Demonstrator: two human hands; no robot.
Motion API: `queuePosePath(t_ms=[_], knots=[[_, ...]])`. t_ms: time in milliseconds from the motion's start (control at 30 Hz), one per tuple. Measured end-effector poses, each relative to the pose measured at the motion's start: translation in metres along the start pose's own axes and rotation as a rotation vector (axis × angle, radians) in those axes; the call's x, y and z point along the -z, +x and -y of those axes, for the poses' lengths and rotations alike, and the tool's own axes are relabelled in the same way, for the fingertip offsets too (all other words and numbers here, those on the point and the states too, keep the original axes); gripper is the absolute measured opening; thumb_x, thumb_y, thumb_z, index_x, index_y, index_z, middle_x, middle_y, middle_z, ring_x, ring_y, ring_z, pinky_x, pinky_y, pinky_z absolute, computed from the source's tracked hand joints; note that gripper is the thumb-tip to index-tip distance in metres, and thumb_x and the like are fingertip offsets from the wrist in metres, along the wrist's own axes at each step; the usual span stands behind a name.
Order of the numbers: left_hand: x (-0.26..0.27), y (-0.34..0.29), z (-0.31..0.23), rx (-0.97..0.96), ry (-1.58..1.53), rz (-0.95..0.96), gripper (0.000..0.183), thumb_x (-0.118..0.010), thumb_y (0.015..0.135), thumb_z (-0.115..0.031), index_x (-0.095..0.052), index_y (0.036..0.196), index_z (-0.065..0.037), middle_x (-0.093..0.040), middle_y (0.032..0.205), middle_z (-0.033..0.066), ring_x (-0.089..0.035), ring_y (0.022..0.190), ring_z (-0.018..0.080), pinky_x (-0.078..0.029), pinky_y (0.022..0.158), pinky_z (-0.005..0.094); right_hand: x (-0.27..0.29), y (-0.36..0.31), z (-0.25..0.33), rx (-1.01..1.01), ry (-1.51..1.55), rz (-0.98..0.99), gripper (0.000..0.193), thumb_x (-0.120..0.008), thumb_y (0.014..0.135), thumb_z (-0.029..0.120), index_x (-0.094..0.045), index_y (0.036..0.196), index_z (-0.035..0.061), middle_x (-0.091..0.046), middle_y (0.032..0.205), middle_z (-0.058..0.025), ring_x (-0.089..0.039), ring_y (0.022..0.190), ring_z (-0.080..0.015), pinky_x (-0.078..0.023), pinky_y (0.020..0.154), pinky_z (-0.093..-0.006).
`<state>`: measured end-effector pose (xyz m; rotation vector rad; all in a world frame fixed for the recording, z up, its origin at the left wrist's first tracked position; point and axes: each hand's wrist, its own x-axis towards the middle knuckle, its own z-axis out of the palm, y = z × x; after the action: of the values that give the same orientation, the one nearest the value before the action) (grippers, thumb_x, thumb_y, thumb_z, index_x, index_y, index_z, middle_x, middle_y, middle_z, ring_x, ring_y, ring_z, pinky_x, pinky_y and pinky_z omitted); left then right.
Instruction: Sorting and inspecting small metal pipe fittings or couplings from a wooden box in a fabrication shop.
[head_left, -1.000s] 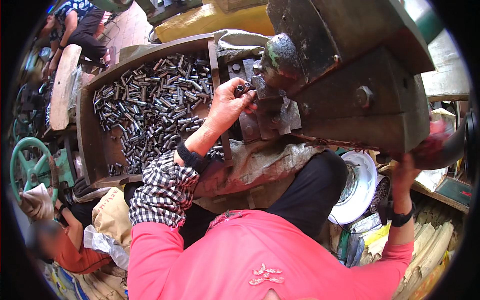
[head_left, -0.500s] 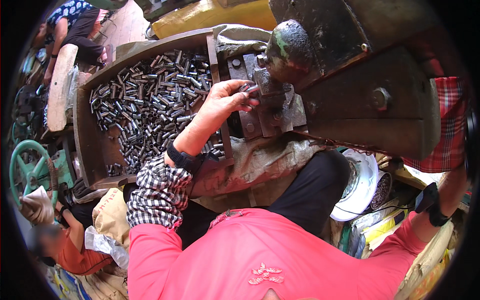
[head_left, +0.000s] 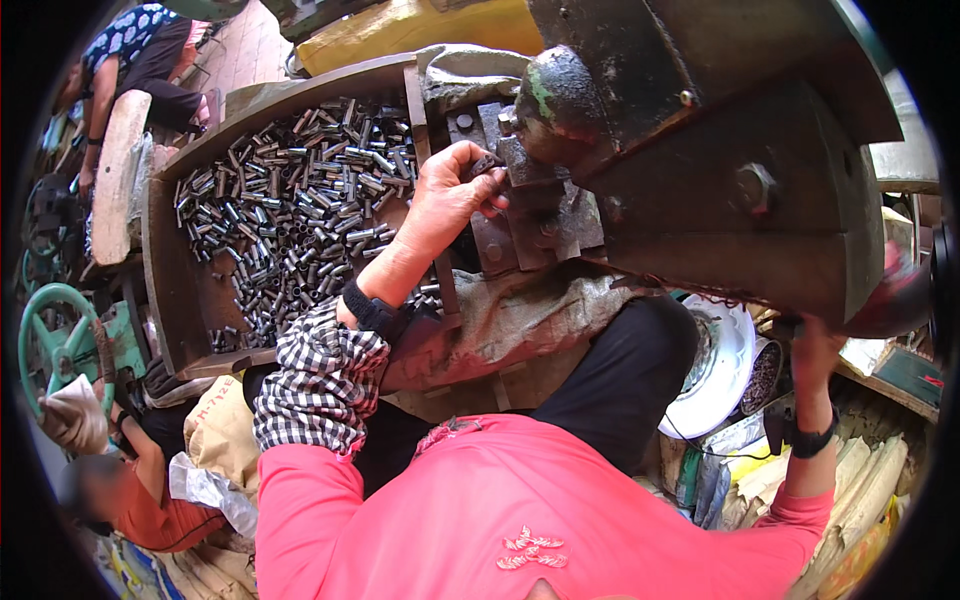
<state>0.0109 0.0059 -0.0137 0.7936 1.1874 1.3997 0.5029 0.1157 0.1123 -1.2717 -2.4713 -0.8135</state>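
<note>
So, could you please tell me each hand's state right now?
Left hand: closed, holding a small metal piece.
Right hand: fingers unclear; open or closed cannot be told.

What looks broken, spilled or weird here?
I see nothing clearly broken or spilled. The round knob on the machine looks worn, with a patch of green paint on grimy metal. Metal tubes lie jumbled, but inside a box.

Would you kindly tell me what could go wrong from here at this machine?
The bare left hand is right beside the dark steel blocks next to the large dark metal machine head, so fingers might get pinched if it moves. The small dark metal piece in that hand could slip and drop. The left forearm crosses the wall of the brown open tray, so a jolt might scatter its small metal tubes.
</note>
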Motion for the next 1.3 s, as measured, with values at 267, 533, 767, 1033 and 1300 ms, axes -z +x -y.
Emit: queuePosePath(t_ms=[267,533,767,1033,1300], knots=[[0.017,-0.016,-0.017,0.101,0.338,-0.136,0.019,-0.067,0.084,-0.016,-0.061,0.094,-0.001,-0.061,0.069,0.0007,-0.056,0.057,0.0048,-0.044,0.044,0.0183,0.070,0.093,0.052,-0.455,1.881,-0.367,0.076,-0.066,0.079,0.018,-0.024,0.141,0.0047,-0.032,0.143,-0.0095,-0.033,0.130,-0.0248,-0.027,0.107,-0.0404],[0.020,-0.019,-0.011,0.076,-0.097,0.058,0.039,-0.055,0.091,-0.013,-0.044,0.124,0.004,-0.059,0.110,0.0129,-0.064,0.088,0.0161,-0.052,0.068,0.0216,0.044,-0.003,-0.118,-0.355,1.457,-0.294,0.068,-0.066,0.077,0.014,-0.031,0.135,0.0035,-0.038,0.138,-0.0105,-0.037,0.127,-0.0253,-0.028,0.105,-0.0401],[0.020,-0.015,-0.009,0.185,-0.173,0.083,0.034,-0.055,0.091,-0.011,-0.047,0.121,0.003,-0.060,0.110,0.0122,-0.065,0.091,0.0199,-0.055,0.069,0.0241,0.027,-0.057,-0.221,-0.262,1.077,-0.227,0.062,-0.066,0.075,0.011,-0.038,0.131,0.0025,-0.042,0.134,-0.0115,-0.040,0.124,-0.0258,-0.030,0.104,-0.0398],[0.010,-0.011,-0.016,0.183,-0.080,-0.007,0.029,-0.060,0.089,-0.014,-0.056,0.112,0.002,-0.064,0.099,0.0085,-0.067,0.080,0.0158,-0.053,0.063,0.0207,0.020,-0.057,-0.182,-0.150,0.670,-0.149,0.056,-0.065,0.073,0.008,-0.045,0.125,0.0014,-0.048,0.129,-0.0125,-0.044,0.120,-0.0264,-0.032,0.102,-0.0396],[0.004,-0.007,-0.010,0.071,0.186,0.000,0.026,-0.062,0.087,-0.015,-0.057,0.107,0.001,-0.065,0.093,0.0070,-0.064,0.074,0.0126,-0.052,0.060,0.0225,0.027,0.031,0.034,-0.051,0.268,-0.085,0.050,-0.065,0.071,0.004,-0.053,0.120,0.0002,-0.053,0.124,-0.0135,-0.048,0.117,-0.0269,-0.033,0.100,-0.0393]])
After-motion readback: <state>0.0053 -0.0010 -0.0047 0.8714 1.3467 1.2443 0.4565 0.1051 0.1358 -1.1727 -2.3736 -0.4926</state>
